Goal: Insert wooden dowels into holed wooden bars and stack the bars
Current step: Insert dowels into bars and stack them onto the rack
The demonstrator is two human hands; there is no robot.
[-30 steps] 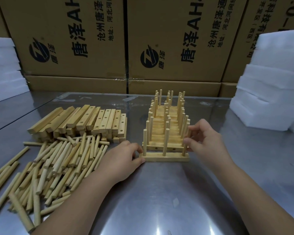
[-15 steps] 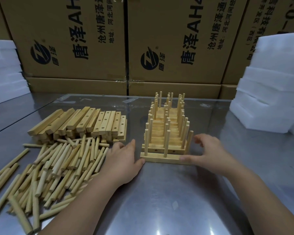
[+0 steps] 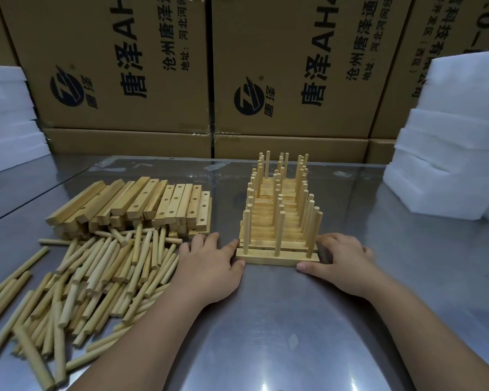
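- Front bar (image 3: pixel 277 257) is laid flat and crosswise on the table (image 3: pixel 266 334), mid-view, at the near edge of the stack (image 3: pixel 277 218).
- Three upright dowels (image 3: pixel 279 235) are seated in it: left, middle, right.
- The stack is made up of more dowelled bars, stepped up and away toward the cartons (image 3: pixel 124 66). Rows of dowels are seen standing along its left side, middle and right side.
- The left hand (image 3: pixel 209 269) is laid palm down on the table, with the fingers nearly straight and slightly spread. The index and thumb tips are set against the left end of the front bar. Nothing is grasped.
- The right hand (image 3: pixel 345 263) is placed at the right end of the front bar. The fingers are bent with their tips against that end, and the thumb is stretched along the table at the bar's front right corner. Whether the bar is pinched or only pushed cannot be told.
- The front bar is thus flanked by both hands.
- The loose dowels (image 3: pixel 96 272) are heaped on the table at near left, just beside the left hand.
- The loose bars (image 3: pixel 141 204) are piled behind that heap, many with holes up, left of the stack and apart from it.
- The cartons are printed with black logos and characters and are stood along the table's far edge.
- White foam blocks (image 3: pixel 449 153) are stacked at far right, and more are seen at far left.
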